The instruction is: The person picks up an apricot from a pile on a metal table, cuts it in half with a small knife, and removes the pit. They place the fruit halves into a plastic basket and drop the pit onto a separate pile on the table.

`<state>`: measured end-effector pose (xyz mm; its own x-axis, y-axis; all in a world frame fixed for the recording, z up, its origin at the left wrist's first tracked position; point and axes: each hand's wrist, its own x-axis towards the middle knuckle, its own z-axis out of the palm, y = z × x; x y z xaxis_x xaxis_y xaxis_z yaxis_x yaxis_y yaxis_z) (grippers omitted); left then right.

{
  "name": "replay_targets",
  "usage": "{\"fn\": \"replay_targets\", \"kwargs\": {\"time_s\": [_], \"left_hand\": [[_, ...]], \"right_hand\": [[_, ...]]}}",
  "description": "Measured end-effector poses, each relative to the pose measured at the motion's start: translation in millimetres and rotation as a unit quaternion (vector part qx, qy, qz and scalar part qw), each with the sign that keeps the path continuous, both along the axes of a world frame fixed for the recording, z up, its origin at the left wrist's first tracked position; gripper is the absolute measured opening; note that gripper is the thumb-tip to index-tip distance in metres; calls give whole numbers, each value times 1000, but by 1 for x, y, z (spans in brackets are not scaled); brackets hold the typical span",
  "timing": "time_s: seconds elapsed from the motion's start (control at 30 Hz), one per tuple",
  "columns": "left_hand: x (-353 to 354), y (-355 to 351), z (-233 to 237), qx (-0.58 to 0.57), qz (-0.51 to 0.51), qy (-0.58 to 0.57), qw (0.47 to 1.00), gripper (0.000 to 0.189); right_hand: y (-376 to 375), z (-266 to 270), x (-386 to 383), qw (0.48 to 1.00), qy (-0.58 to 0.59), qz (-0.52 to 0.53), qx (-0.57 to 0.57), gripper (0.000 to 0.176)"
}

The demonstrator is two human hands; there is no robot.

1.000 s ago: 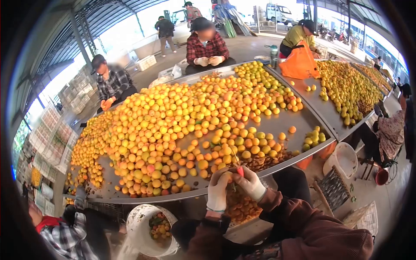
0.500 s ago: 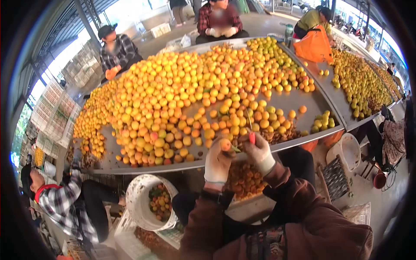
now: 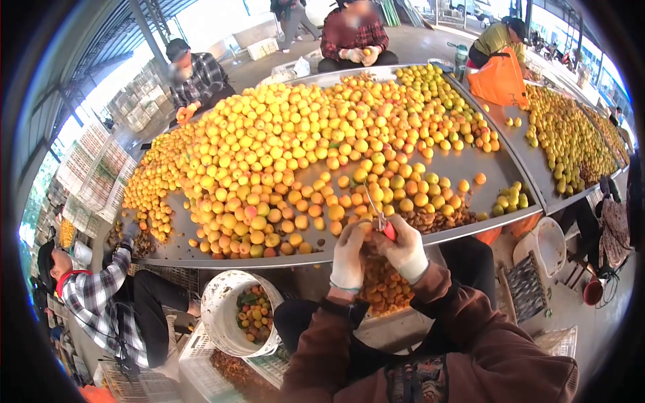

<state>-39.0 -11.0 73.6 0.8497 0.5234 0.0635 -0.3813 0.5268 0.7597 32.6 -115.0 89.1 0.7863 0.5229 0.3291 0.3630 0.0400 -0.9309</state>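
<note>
Both of my hands wear pale, stained gloves and meet at the table's near edge. My left hand [image 3: 349, 256] is closed around an apricot [image 3: 367, 230], which is mostly covered by the fingers. In my right hand [image 3: 403, 251] is a tool with a red handle [image 3: 389, 230] and a thin metal shaft pointing up and away. The two hands touch or nearly touch. Beyond them a large heap of yellow-orange apricots [image 3: 269, 148] lies on the metal table [image 3: 463, 164]. Below my hands is a container of opened apricots [image 3: 384, 285].
A white bucket [image 3: 218, 316] with some fruit stands left of my knees. One person in plaid [image 3: 94, 295] sits at the left; others sit across the table. An orange bag [image 3: 497, 79] lies at the back right. An empty white bucket [image 3: 541, 245] stands at the right.
My hands have come closer together, and the apricot has become mostly covered by my fingers. The view has shifted slightly. A person across the table now holds a fruit.
</note>
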Motion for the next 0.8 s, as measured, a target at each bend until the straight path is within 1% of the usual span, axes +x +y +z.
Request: {"fn": "replay_targets", "kwargs": {"time_s": [0.03, 0.07, 0.1, 0.13, 0.17, 0.2, 0.27, 0.33, 0.4, 0.47, 0.5, 0.53, 0.6, 0.63, 0.7, 0.73, 0.77, 0.8], "left_hand": [[2, 1, -3, 50, 21, 32, 998, 19], [3, 1, -7, 99, 41, 65, 992, 20], [4, 2, -11, 100, 43, 68, 992, 22], [3, 2, -4, 102, 45, 65, 992, 22], [0, 1, 4, 64, 26, 93, 993, 23], [-2, 1, 9, 26, 6, 121, 992, 23], [0, 1, 3, 10, 0, 122, 992, 22], [0, 1, -2, 74, 1, 131, 989, 22], [0, -3, -5, 81, 9, 114, 990, 21], [0, -8, -1, 136, 39, 118, 983, 21], [-1, -8, 1, 136, 40, 117, 983, 21], [-1, -7, 3, 130, 36, 100, 986, 21], [-3, -6, 1, 124, 33, 85, 988, 21], [-4, -4, -2, 116, 23, 85, 989, 18], [-3, 1, -5, 110, 13, 83, 990, 16], [-3, 5, -5, 0, -21, 74, 997, 20], [-6, 8, -7, -115, -53, 67, 990, 24], [-4, 16, -11, -158, -93, 32, 982, 29]], "right_hand": [[-2, -2, 1, 999, -12, -15, -27, 21], [-4, -8, 2, 1000, -16, -14, -23, 21], [-4, -18, 4, 999, -17, -21, -23, 19], [-2, -25, 5, 999, -18, -29, -24, 16], [0, -30, 5, 998, 5, -15, 53, 14], [-2, -35, 7, 998, 3, -13, 55, 14], [-5, -27, 7, 999, 37, -25, 29, 15], [-6, -29, 7, 999, 38, -29, 17, 15], [-9, -27, 5, 999, 22, -47, -14, 15], [-5, -44, 10, 999, 26, -47, 3, 14], [-4, -52, 12, 998, 33, -47, 19, 13], [-3, -44, 10, 998, 32, -45, 19, 13], [-4, -23, 3, 982, 181, 9, 46, 10], [-3, -28, 3, 982, 181, 10, 46, 10], [0, -41, 7, 972, 222, 34, 72, 9], [1, -38, 10, 972, 223, 35, 71, 9], [1, -35, 16, 982, 169, 17, 86, 10], [-1, -31, 23, 988, 117, 0, 97, 11]]}}
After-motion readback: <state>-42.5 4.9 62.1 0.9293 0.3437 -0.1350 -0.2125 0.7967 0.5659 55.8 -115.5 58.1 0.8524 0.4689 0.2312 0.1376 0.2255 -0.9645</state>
